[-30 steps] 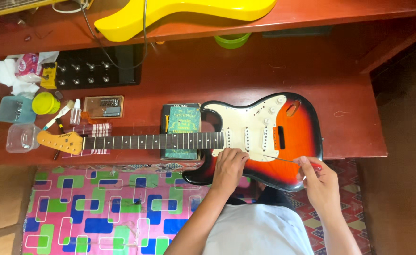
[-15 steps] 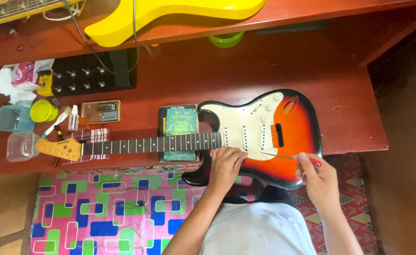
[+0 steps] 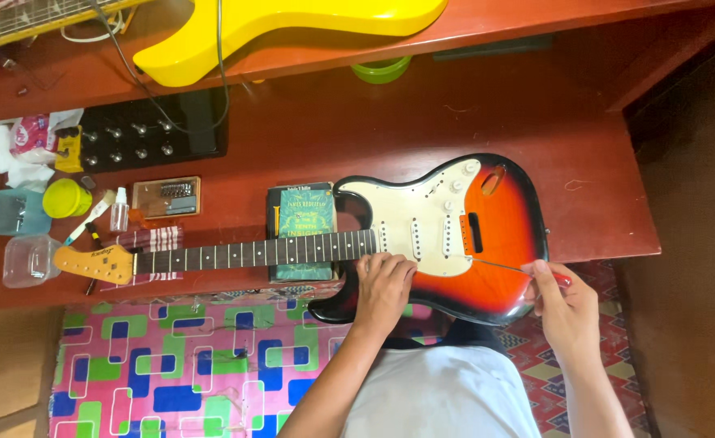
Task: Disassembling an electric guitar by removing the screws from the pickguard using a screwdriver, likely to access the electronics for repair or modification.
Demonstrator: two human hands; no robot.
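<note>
A sunburst electric guitar (image 3: 487,251) with a white pickguard lies flat on the red wooden bench (image 3: 487,130), its neck (image 3: 252,253) pointing left over a green book (image 3: 302,221). My left hand (image 3: 383,284) rests on the body's near edge, fingertips at the end of the neck by the pickguard. My right hand (image 3: 564,304) is at the guitar's right lower edge, pinching a thin red-handled screwdriver (image 3: 519,268) whose metal shaft reaches left onto the body near the pickguard.
A yellow guitar body (image 3: 292,24) lies on the upper shelf. At left sit a black tray of knobs (image 3: 154,134), a metal bridge plate (image 3: 167,197), a small spray bottle (image 3: 119,212), a yellow-lidded jar (image 3: 67,197), plastic boxes (image 3: 29,259) and tissue. A colourful mat (image 3: 187,365) covers the floor.
The view has shifted slightly; both hands stay at the guitar body, the right still holding the screwdriver, with little visible movement.
</note>
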